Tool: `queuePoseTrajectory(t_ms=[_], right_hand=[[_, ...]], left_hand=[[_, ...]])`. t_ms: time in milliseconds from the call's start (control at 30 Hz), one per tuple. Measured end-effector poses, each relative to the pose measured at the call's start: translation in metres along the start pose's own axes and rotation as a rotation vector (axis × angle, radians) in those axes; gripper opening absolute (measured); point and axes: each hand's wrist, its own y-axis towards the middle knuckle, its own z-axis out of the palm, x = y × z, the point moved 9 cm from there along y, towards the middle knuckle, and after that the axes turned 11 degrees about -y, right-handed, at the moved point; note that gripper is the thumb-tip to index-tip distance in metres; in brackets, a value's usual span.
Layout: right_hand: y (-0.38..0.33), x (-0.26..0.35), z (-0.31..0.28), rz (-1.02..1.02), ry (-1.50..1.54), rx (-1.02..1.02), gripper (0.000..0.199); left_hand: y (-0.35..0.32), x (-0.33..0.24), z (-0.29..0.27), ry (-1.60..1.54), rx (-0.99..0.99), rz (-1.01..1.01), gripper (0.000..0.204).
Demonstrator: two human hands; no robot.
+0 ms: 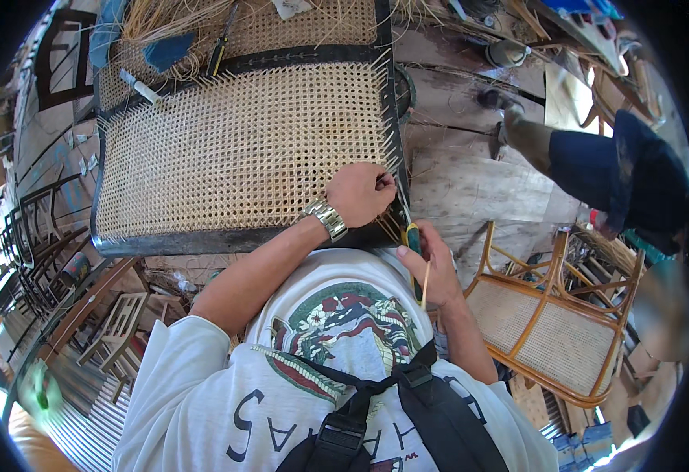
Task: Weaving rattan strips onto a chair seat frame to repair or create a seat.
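A woven cane panel (234,149) in a dark wooden frame (179,242) lies before me, with loose strand ends along its right side. My left hand (362,194), a metal watch on its wrist, rests at the panel's lower right edge. Its fingers are curled closed at the frame; what they pinch is hidden. My right hand (436,267) grips a screwdriver (413,238) by its green and yellow handle, the thin metal shaft pointing up along the frame beside my left fingers. A pale cane strand (425,285) sticks out by my right hand.
Another yellow-and-black screwdriver (218,57), a white tube (141,88) and loose cane strands (171,20) lie on the upper panel. A cane-seated wooden chair (549,322) lies at right. A person in dark shorts (588,161) stands beyond it. Chair frames (38,228) crowd the left.
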Motion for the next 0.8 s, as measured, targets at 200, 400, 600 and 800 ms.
queuePoseTrajectory(t_ms=[200, 400, 600, 800], right_hand=[[0.011, 0.033, -0.04, -0.036, 0.053, -0.206, 0.039], [0.117, 0.165, -0.028, -0.545, -0.575, -0.084, 0.056], [0.232, 0.21, 0.08, -0.722, -1.287, 0.015, 0.074], [0.272, 0.207, 0.108, -0.922, -1.408, -0.172, 0.08]], left_hand=[[0.0, -0.005, -0.002, 0.041, 0.047, -0.041, 0.023], [-0.015, -0.018, 0.004, 0.215, -0.095, 0.158, 0.018], [-0.018, -0.014, 0.012, 0.224, -0.153, 0.172, 0.019], [0.001, 0.002, 0.018, 0.262, -0.027, 0.004, 0.024]])
